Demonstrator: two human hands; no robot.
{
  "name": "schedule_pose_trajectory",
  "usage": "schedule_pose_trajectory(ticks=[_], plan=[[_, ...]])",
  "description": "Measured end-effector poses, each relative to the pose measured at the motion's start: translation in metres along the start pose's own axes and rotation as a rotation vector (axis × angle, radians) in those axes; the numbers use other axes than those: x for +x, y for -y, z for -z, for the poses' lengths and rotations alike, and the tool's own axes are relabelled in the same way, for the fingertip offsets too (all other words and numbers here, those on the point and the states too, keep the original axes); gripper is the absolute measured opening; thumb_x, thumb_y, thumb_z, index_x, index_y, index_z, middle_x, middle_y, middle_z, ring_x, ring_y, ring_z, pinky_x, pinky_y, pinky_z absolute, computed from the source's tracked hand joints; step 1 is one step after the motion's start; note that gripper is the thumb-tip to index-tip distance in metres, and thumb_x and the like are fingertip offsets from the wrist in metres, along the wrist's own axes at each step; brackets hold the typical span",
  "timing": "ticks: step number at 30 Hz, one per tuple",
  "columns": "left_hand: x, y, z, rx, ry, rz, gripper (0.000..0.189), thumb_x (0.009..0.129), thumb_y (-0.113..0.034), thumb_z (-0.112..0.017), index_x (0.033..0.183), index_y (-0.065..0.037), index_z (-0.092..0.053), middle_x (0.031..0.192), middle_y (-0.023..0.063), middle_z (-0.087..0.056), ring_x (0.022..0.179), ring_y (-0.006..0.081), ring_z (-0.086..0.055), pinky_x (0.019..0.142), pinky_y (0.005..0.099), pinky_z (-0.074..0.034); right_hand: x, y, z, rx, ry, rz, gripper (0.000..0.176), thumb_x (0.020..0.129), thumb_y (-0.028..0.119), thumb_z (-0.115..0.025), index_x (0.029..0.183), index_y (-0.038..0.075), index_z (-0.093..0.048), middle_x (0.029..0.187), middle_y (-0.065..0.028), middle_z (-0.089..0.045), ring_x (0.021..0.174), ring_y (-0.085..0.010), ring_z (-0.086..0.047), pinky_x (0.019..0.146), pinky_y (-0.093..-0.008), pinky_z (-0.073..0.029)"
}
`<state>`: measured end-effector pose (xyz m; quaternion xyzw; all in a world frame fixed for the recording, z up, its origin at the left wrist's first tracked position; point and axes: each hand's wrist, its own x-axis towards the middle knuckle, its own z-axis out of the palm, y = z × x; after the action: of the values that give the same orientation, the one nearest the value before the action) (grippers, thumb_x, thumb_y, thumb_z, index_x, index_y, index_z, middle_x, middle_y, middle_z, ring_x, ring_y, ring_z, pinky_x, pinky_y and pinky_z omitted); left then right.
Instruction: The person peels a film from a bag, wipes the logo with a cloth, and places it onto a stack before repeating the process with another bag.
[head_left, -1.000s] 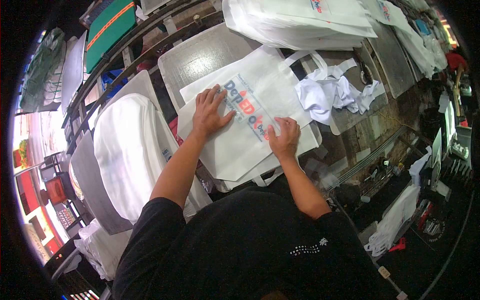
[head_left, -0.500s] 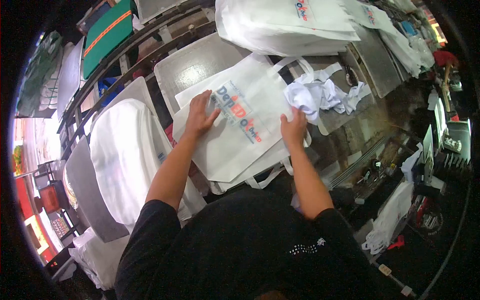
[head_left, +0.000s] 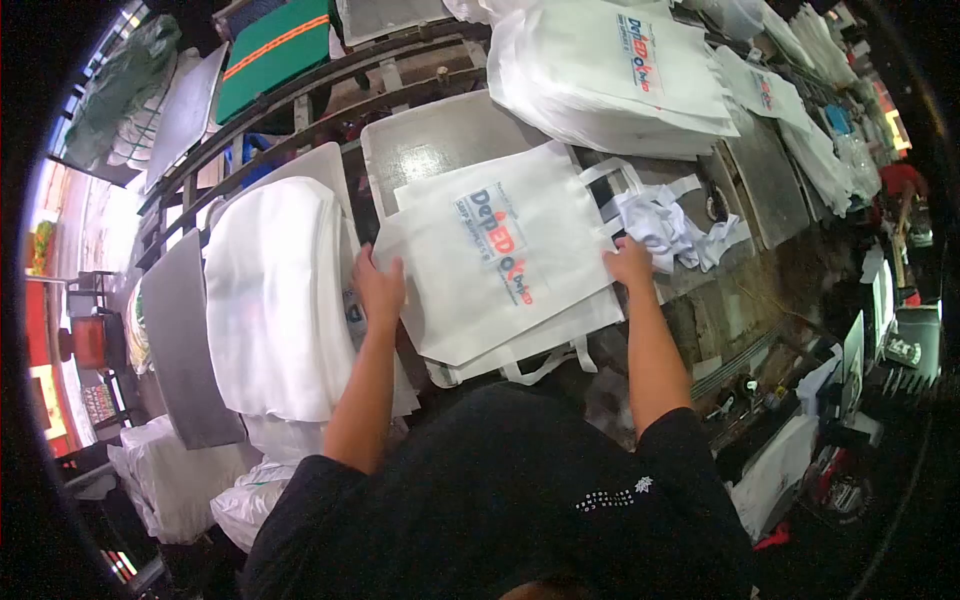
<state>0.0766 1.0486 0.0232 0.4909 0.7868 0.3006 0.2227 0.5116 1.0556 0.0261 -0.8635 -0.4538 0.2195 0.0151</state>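
Observation:
A white printed tote bag (head_left: 500,260) lies flat in front of me, over another white bag (head_left: 560,335) whose handles stick out toward my body. My left hand (head_left: 380,287) is at the upper bag's left edge, thumb and fingers apart. At the right edge, near the handle, my right hand (head_left: 630,263) has its fingers closed on the bag's border. A crumpled white cloth (head_left: 660,225) lies just beyond that hand. Beneath the bags is a grey board (head_left: 420,150).
A thick stack of printed white bags (head_left: 600,80) sits at the back. On the left is a pile of white blank sheets (head_left: 270,300) on a grey board (head_left: 185,345). A green panel with an orange stripe (head_left: 275,55) lies beyond the rails. Plastic-wrapped bundles (head_left: 175,475) are at lower left.
My left hand has moved off the bag's printed face to its left edge. My right hand has closed at the right edge. The view has shifted, so the scene sits lower and more to the right.

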Motion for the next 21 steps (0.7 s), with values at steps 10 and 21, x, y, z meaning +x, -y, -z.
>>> schedule_pose_trajectory(ticks=[10, 21], plan=[[-0.023, 0.007, 0.007, -0.035, 0.130, 0.192, 0.067, 0.081, -0.012, -0.066, 0.138, 0.007, -0.039, 0.127, 0.0241, -0.058, 0.118, 0.0349, -0.057, 0.101, 0.0407, -0.045, -0.023, 0.025, 0.023, -0.226, -0.074, -0.031, 0.058, 0.077, 0.044, -0.071, 0.125, 0.013, -0.061, 0.127, -0.0168, -0.063, 0.122, -0.0376, -0.055, 0.104, -0.0512, -0.040], [-0.023, -0.010, 0.056, -0.644, 0.016, -0.025, 0.036, 0.085, -0.013, -0.062, 0.120, -0.002, -0.063, 0.093, 0.0123, -0.068, 0.083, 0.0213, -0.065, 0.078, 0.0345, -0.051, -0.065, 0.016, 0.076, 0.417, -0.167, 0.271, 0.039, 0.082, 0.028, -0.072, 0.114, 0.009, -0.062, 0.107, -0.0203, -0.069, 0.102, -0.0362, -0.066, 0.088, -0.0430, -0.050]])
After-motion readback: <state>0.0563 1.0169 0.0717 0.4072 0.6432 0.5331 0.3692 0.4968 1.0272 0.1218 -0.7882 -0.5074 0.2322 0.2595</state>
